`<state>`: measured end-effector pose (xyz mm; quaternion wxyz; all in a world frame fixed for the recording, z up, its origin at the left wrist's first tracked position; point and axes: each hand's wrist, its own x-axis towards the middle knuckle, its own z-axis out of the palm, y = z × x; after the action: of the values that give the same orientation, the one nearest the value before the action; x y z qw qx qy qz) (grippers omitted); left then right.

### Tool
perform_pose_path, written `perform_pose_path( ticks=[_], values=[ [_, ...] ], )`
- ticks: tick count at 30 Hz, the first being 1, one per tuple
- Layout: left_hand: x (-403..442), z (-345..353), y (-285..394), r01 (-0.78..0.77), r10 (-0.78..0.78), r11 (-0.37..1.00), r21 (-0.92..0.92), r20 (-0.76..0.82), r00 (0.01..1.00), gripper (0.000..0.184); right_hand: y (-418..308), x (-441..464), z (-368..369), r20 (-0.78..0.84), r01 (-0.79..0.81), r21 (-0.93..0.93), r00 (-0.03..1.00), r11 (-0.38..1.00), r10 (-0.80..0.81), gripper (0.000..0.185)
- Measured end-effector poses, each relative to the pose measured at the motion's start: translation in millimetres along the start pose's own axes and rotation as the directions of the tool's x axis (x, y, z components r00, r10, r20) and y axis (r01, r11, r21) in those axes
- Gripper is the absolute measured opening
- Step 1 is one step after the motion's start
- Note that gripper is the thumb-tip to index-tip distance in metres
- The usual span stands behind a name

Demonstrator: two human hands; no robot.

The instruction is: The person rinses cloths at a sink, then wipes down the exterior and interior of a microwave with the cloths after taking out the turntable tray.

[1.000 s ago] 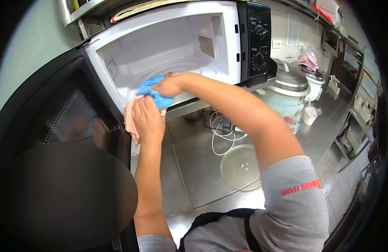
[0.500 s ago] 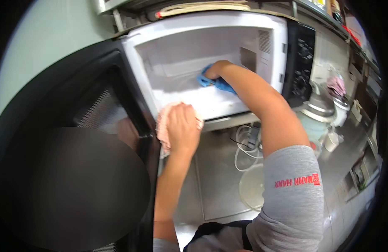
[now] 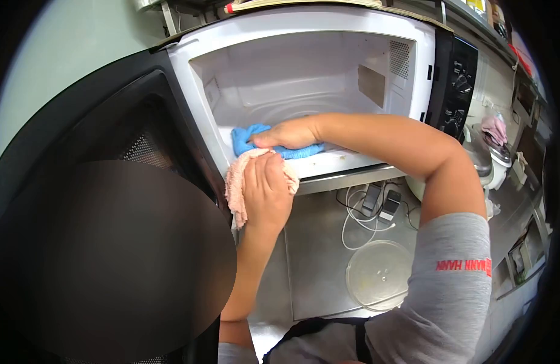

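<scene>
A microwave oven [image 3: 304, 23] stands in front of me with its black door [image 3: 110, 109] swung out to the left. My right hand [image 3: 292, 131] reaches inside and presses a blue cloth [image 3: 304, 150] onto the cavity floor near the front left. At the lower left front edge, my left hand [image 3: 268, 188] grips a pale pink cloth [image 3: 234, 188], its fingers folded over it. The two cloths nearly meet, and I cannot tell whether they touch. Small brown specks lie on the white front lip.
Below the oven, a round glass turntable plate [image 3: 377, 276] lies on a metal surface near white cables [image 3: 347, 227] and two dark devices, one of them a card-terminal-like handset [image 3: 390, 205]. Lidded pots and a pink rag [image 3: 493, 129] stand at right.
My right hand has slid the blue cloth leftward and toward me, from the middle of the cavity to its front left. My left hand stays on the pink cloth at the edge.
</scene>
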<state>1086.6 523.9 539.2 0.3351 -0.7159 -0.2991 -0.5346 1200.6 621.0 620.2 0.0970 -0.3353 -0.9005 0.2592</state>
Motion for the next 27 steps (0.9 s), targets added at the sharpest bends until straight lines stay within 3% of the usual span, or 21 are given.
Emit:
perform_pose_path(
  ticks=[3,4,6,7,8,11,13,14,15,17,20,23,25,27],
  values=[
    [4,-1,1,0.004,-0.004,0.999,-0.034,-0.001,1.000,0.047,-3,-9,0,-0.238,0.056,-0.276,0.963,0.960,-0.124,0.046],
    [5,-2,1,0.007,-0.006,1.000,-0.028,0.017,1.000,0.046,1,4,-3,-0.401,-0.139,-0.354,0.916,0.925,-0.015,0.037],
    [6,-4,2,0.018,-0.016,0.999,-0.036,0.043,0.999,0.041,-11,23,-27,-0.543,-0.304,-0.569,0.837,0.764,-0.072,0.041],
    [7,-4,3,0.027,-0.024,0.999,-0.046,0.050,0.998,0.036,-26,24,-35,-0.626,-0.028,0.172,0.768,0.985,0.131,0.046],
    [6,-5,3,0.036,-0.033,0.998,-0.053,0.066,0.997,0.032,-61,16,-36,-0.528,0.299,0.789,0.777,0.537,0.343,0.051],
    [4,-7,3,0.044,-0.038,0.997,-0.067,0.096,0.995,0.025,-57,73,-10,-0.573,0.393,0.567,0.819,0.724,0.004,0.060],
    [5,-6,0,0.028,-0.023,0.998,-0.057,0.086,0.996,0.023,-52,76,5,-0.442,0.154,0.589,0.883,0.794,0.156,0.063],
    [5,-4,-1,0.017,-0.014,0.999,-0.045,0.071,0.997,0.023,-51,67,3,-0.382,0.117,0.565,0.914,0.817,0.134,0.066],
    [3,-3,0,0.014,-0.012,0.999,-0.034,0.059,0.998,0.022,-22,87,-5,-0.279,0.171,0.541,0.960,0.824,-0.017,0.066],
    [5,-3,-3,0.007,-0.005,0.999,-0.033,0.048,0.999,0.020,18,127,-3,-0.617,0.176,0.159,0.786,0.972,-0.042,0.062],
    [4,-3,-2,0.005,-0.004,0.999,-0.035,0.043,0.999,0.019,12,120,-3,-0.320,-0.095,0.508,0.902,0.856,0.290,0.061],
    [5,0,-2,0.010,-0.009,1.000,-0.017,0.028,1.000,0.020,-35,93,-2,-0.597,0.126,0.410,0.786,0.904,0.161,0.055],
    [5,0,-2,0.013,-0.013,1.000,-0.014,0.026,1.000,0.020,-83,83,-18,-0.760,0.368,0.543,0.599,0.755,0.254,0.050],
    [4,0,-1,0.012,-0.011,0.999,-0.043,0.022,1.000,0.028,-77,116,-17,-0.920,0.392,0.338,0.328,0.855,0.214,0.043]
  ],
)
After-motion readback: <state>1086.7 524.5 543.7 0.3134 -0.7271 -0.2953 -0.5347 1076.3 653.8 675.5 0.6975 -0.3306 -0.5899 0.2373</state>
